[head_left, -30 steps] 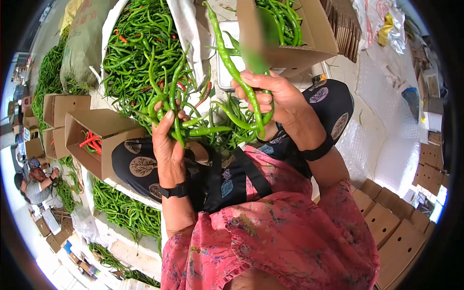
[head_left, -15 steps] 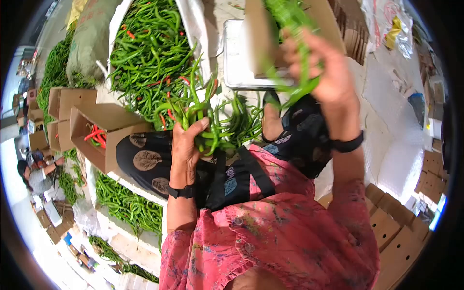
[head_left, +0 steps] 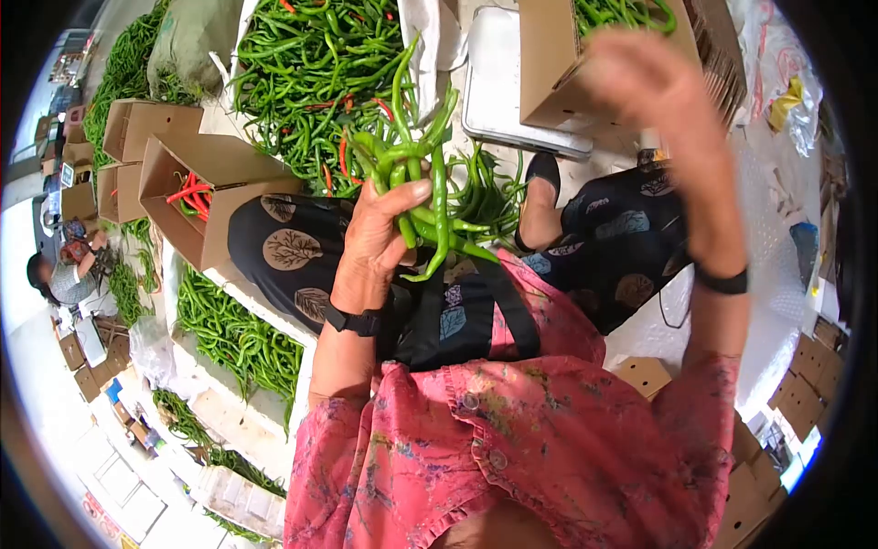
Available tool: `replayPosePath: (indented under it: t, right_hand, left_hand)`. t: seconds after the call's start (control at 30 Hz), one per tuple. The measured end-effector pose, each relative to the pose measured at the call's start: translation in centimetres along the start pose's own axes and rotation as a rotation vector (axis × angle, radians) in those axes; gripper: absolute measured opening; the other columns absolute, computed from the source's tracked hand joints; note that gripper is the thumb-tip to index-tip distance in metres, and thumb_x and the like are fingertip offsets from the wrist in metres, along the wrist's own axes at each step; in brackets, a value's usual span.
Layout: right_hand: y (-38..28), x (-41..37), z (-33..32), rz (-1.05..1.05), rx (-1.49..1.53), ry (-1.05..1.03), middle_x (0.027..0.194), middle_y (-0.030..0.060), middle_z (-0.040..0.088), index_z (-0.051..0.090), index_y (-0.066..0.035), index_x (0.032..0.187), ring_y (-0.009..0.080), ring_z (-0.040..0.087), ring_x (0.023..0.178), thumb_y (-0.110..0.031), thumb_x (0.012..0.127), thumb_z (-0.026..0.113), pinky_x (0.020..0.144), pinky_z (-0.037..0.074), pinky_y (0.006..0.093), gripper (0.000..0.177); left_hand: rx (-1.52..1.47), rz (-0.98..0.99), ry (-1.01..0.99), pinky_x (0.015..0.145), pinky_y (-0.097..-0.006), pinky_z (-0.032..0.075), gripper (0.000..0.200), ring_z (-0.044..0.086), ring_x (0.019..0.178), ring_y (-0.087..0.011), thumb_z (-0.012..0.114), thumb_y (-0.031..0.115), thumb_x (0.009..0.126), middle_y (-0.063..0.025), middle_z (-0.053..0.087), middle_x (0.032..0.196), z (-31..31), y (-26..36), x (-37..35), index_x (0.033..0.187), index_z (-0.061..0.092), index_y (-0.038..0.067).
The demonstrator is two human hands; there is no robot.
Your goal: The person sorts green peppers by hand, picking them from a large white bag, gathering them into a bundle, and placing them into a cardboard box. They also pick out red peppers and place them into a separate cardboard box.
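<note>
A bunch of long green peppers [head_left: 439, 197] is in my left hand [head_left: 375, 229], its fingers wrapped round them above my lap. My right hand [head_left: 645, 78] is raised at the upper right, blurred by motion, so its fingers cannot be made out. It is in front of the near side of an open cardboard box [head_left: 553, 69] with green peppers [head_left: 622, 13] inside. A large white sack [head_left: 419, 37] holds a heap of green peppers [head_left: 320, 82] with a few red ones. More green peppers [head_left: 489, 188] lie between the sack and my foot.
A flat silver scale [head_left: 494, 78] stands left of the box. On the left are an open carton [head_left: 229, 165] with red peppers [head_left: 190, 196], smaller cartons [head_left: 151, 128] and a long pepper pile [head_left: 233, 334]. Another person [head_left: 69, 279] sits at the far left.
The peppers that were in my right hand have left it, and the hand has moved right. My left hand has risen a little with its bunch. The view has shifted, showing more of the box.
</note>
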State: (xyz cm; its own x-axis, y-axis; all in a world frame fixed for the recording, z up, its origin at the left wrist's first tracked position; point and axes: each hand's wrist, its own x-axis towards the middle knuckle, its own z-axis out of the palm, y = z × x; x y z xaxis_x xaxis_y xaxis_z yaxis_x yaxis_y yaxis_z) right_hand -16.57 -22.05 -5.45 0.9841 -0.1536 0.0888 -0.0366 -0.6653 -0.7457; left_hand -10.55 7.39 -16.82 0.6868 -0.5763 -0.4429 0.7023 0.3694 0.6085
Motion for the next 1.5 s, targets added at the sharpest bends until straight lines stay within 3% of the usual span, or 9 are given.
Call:
replayPosePath:
  t: [0.03, 0.33, 0.5, 0.57, 0.87, 1.0, 1.2, 1.27, 1.5]
  right_hand:
    - [0.4, -1.3, 4.0, 0.133, 0.542, -0.140, 0.093, 0.0059, 0.065, 0.062, -0.002, 0.116, 0.0080, 0.059, 0.081, -0.033, 0.081, 0.073, 0.069, 0.047, 0.0250, 0.048]
    - [-0.8, -2.1, 12.9, 0.440, 0.920, -0.409, 0.072, 0.0036, 0.060, 0.060, -0.001, 0.090, 0.0089, 0.054, 0.063, -0.027, 0.082, 0.072, 0.050, 0.040, 0.0232, 0.030]
    - [2.4, -3.8, 10.5, 0.483, 0.766, -0.363, 0.077, 0.0078, 0.062, 0.060, -0.001, 0.096, 0.0149, 0.058, 0.069, -0.027, 0.082, 0.071, 0.061, 0.045, 0.0296, 0.032]
    - [4.3, -5.1, 11.8, 0.215, -0.056, -0.172, 0.081, 0.0147, 0.063, 0.060, 0.001, 0.099, 0.0242, 0.063, 0.076, -0.023, 0.080, 0.070, 0.070, 0.048, 0.0366, 0.033]
    - [-4.7, -3.8, 12.9, 0.166, 0.350, -0.113, 0.087, 0.0122, 0.065, 0.063, -0.002, 0.094, 0.0256, 0.065, 0.075, -0.020, 0.082, 0.067, 0.070, 0.049, 0.0379, 0.023]
    - [-4.1, -2.9, 15.0, -0.226, 0.093, 0.199, 0.084, 0.0115, 0.064, 0.064, -0.005, 0.089, 0.0307, 0.060, 0.080, -0.017, 0.080, 0.069, 0.074, 0.047, 0.0406, 0.016]
    - [-4.1, -2.6, 14.6, -0.193, 0.139, 0.024, 0.087, 0.0122, 0.065, 0.065, -0.005, 0.089, 0.0311, 0.060, 0.084, -0.014, 0.080, 0.069, 0.077, 0.047, 0.0396, 0.014]
    - [-3.8, -2.2, 14.7, 0.128, 0.457, -0.196, 0.092, 0.0109, 0.067, 0.065, -0.003, 0.092, 0.0247, 0.064, 0.086, -0.014, 0.085, 0.067, 0.078, 0.048, 0.0340, 0.014]
    - [-1.3, -1.0, 14.8, 0.380, 1.199, -0.287, 0.089, 0.0076, 0.065, 0.058, 0.007, 0.110, 0.0113, 0.063, 0.079, -0.017, 0.091, 0.064, 0.072, 0.050, 0.0246, 0.032]
  left_hand:
    - [0.023, -0.001, 0.016, 0.075, -0.0343, 0.054, 0.035, 0.061, 0.087, -0.0198, 0.068, -0.001, 0.077, -0.0092, 0.060, 0.101, 1.0, 0.2, 0.0, 0.110, 0.056, 0.001]
    - [0.072, 0.096, 0.003, 0.071, -0.0302, 0.054, 0.031, 0.060, 0.080, -0.0182, 0.067, 0.001, 0.082, -0.0108, 0.061, 0.099, 0.5, 0.6, 0.6, 0.110, 0.054, 0.006]
    - [-0.126, 0.144, -0.027, 0.073, -0.0310, 0.053, 0.029, 0.057, 0.084, -0.0203, 0.065, 0.006, 0.087, -0.0132, 0.058, 0.104, -1.3, 1.7, 0.1, 0.113, 0.053, 0.010]
    - [-0.165, 0.129, -0.052, 0.074, -0.0309, 0.052, 0.030, 0.056, 0.086, -0.0202, 0.065, 0.008, 0.087, -0.0129, 0.058, 0.102, -1.8, 2.0, 0.2, 0.114, 0.052, 0.009]
    - [-0.005, 0.161, -0.035, 0.073, -0.0308, 0.052, 0.043, 0.057, 0.080, -0.0174, 0.072, 0.007, 0.080, -0.0095, 0.060, 0.101, -0.2, 1.3, 0.0, 0.118, 0.053, 0.007]
    - [0.102, 0.175, -0.022, 0.076, -0.0292, 0.052, 0.040, 0.058, 0.083, -0.0176, 0.072, 0.009, 0.082, -0.0102, 0.059, 0.102, 0.0, 1.0, 0.0, 0.117, 0.054, 0.007]
    - [-0.330, 0.063, -0.125, 0.079, -0.0309, 0.052, 0.036, 0.056, 0.087, -0.0181, 0.061, 0.010, 0.090, -0.0117, 0.057, 0.104, -1.3, 0.3, 0.8, 0.124, 0.051, 0.005]
    - [-0.286, 0.044, -0.034, 0.080, -0.0325, 0.051, 0.040, 0.055, 0.085, -0.0179, 0.061, 0.009, 0.089, -0.0117, 0.057, 0.103, -0.8, 0.3, 0.8, 0.127, 0.049, 0.003]
    - [-0.296, -0.046, -0.195, 0.071, -0.0347, 0.055, 0.050, 0.061, 0.080, -0.0213, 0.064, 0.008, 0.083, -0.0119, 0.060, 0.099, -0.6, -0.3, 0.1, 0.128, 0.046, -0.003]
